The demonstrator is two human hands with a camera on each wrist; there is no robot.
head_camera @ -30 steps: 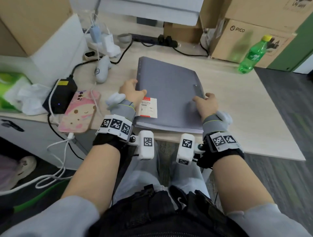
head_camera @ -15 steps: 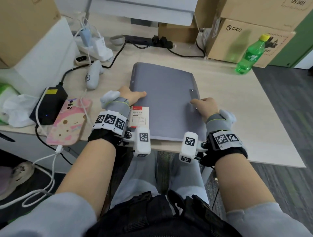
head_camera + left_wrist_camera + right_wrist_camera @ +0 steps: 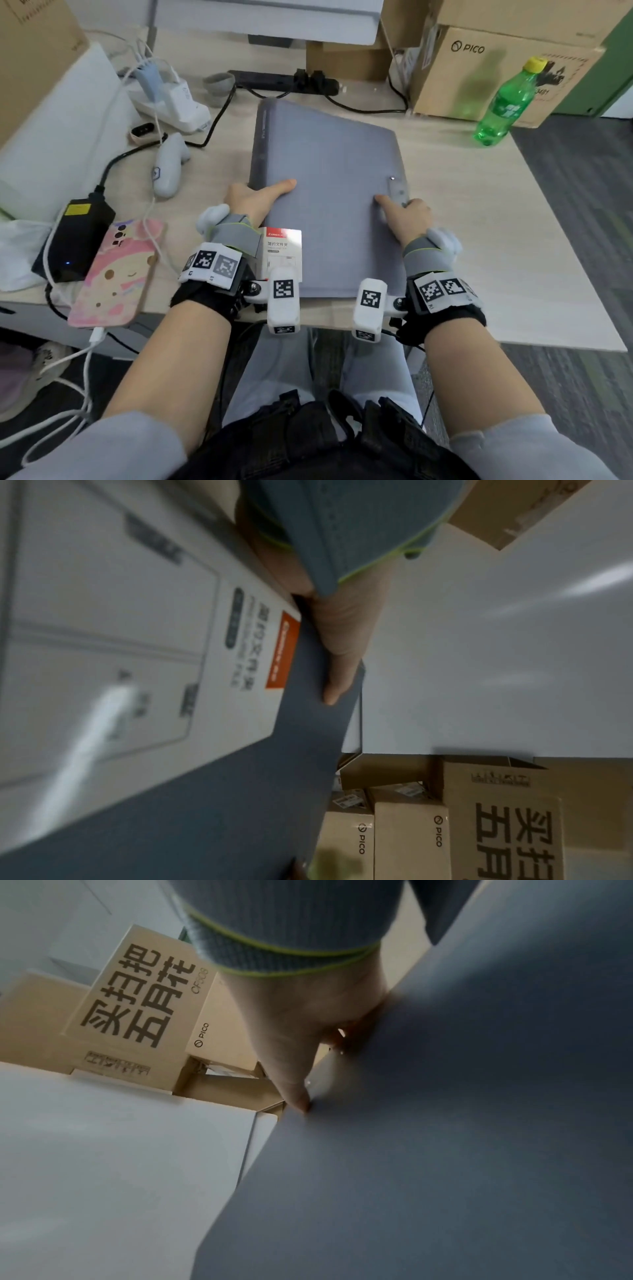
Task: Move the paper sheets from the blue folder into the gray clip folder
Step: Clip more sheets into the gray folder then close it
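Note:
A closed gray clip folder lies flat on the wooden desk in front of me, with a white label at its near left corner and a clasp tab on its right edge. My left hand grips the folder's left edge, thumb on the cover and fingers hidden beneath. My right hand grips the right edge beside the clasp, thumb on the cover. No blue folder or loose sheets are in view.
Left of the folder lie a pink-cased phone, a black power brick with cables and a white controller. A black power strip and cardboard boxes line the back. A green bottle stands back right.
Both hands keep hold of the folder's side edges. The folder has shifted slightly toward the desk's front edge, and my left thumb now reaches further onto the cover.

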